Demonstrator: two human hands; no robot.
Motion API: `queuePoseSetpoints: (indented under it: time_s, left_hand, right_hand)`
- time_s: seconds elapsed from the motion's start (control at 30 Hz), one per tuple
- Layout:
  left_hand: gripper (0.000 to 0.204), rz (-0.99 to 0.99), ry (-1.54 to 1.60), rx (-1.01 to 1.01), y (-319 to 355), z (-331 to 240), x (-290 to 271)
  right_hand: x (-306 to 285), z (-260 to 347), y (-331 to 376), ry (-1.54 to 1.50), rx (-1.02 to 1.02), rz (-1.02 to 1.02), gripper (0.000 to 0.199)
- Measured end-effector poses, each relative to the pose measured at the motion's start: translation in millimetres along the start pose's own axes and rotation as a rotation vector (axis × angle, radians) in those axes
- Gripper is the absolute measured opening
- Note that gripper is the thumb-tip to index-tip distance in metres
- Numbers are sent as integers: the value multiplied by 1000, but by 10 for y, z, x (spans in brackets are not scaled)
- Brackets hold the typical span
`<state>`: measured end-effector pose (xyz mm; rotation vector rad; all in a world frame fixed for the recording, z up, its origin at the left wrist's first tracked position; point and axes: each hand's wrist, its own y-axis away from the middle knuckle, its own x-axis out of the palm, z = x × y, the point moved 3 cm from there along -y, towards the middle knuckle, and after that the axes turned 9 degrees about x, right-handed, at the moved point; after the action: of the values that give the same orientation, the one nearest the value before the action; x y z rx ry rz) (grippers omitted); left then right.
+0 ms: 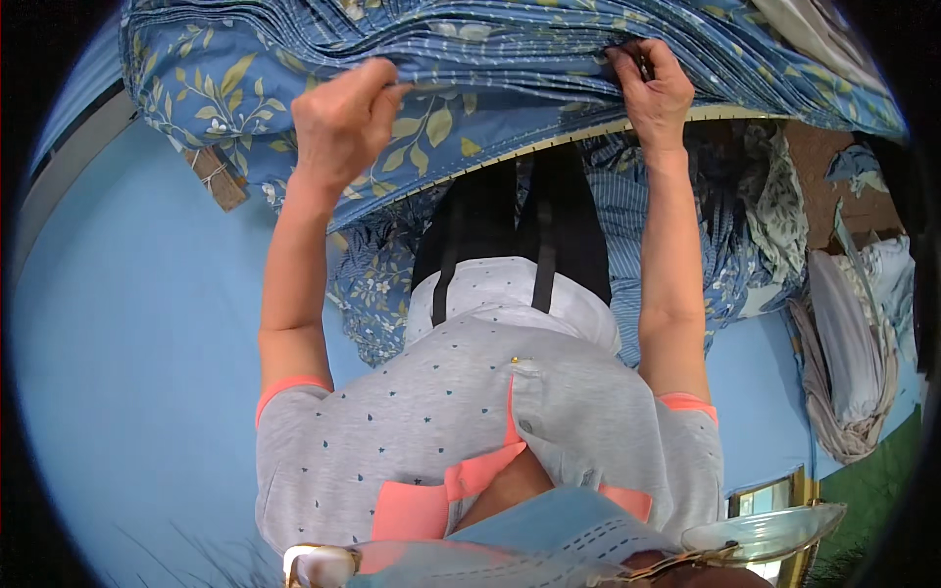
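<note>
Blue fabric [230,83] printed with yellow-green leaves and small white flowers lies in many layers in front of me. Its gathered folds [510,71] run from left to right and show dashed pale lines. My left hand [343,120] is closed, thumb against the curled fingers, pinching a fold of this fabric; it is slightly blurred. Farther right, my right hand [659,96] grips the edge of the same folds between thumb and fingers. The fabric is stretched between both hands. What lies beneath the layers is hidden.
A pale yellow strip with dark tick marks [578,130] borders the work surface before me. More blue patterned cloth [377,304] hangs below it. Right of me are crumpled printed cloth [779,186] and grey draped fabric [848,343]. A small wooden piece [218,181] tied with string hangs at left.
</note>
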<state>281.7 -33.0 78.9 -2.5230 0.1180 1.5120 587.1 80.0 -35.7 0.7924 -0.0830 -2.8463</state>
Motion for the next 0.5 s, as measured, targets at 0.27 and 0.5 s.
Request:
queuePoseSetpoints:
  time_s: [0.27,0.5]
  left_hand:
    - [16,-88,107,-178,-123,473,59]
    - [14,-53,184,-309,-193,748,110]
  right_hand:
    - [-247,134,65,79,-115,273,21]
    - [-194,115,-115,250,-233,221,24]
